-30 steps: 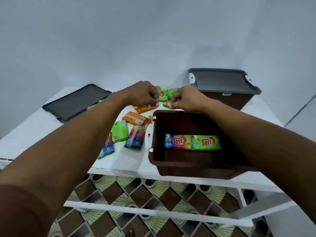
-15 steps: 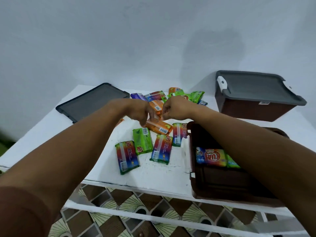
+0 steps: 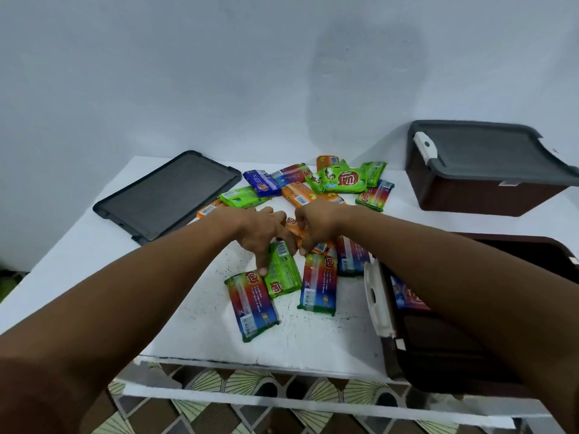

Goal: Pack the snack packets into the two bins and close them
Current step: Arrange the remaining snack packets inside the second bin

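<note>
Several snack packets lie scattered on the white table (image 3: pixel 194 333). My left hand (image 3: pixel 261 230) reaches down onto a green packet (image 3: pixel 283 275), its fingers pinching the packet's top end. Beside it, my right hand (image 3: pixel 318 225) is curled around an orange packet (image 3: pixel 296 231) in the middle of the pile. Two rainbow packets (image 3: pixel 252 305) (image 3: pixel 319 283) lie flat just in front of the hands. The open brown bin (image 3: pixel 454 355) stands at the right under my right forearm, with a packet (image 3: pixel 407 297) showing inside. A second brown bin (image 3: pixel 476 195) at the back right wears its grey lid (image 3: pixel 488 150).
A loose grey lid (image 3: pixel 166 195) lies flat at the back left of the table. The open bin's white latch (image 3: pixel 376 296) faces the packets. More green, orange and blue packets (image 3: pixel 340 180) are heaped near the wall. Patterned floor shows below the table's front edge.
My hands have come down from the far packets to the nearer ones, the left now on a green packet, the right on an orange one. The view has swung left, pushing the open bin to the right.
</note>
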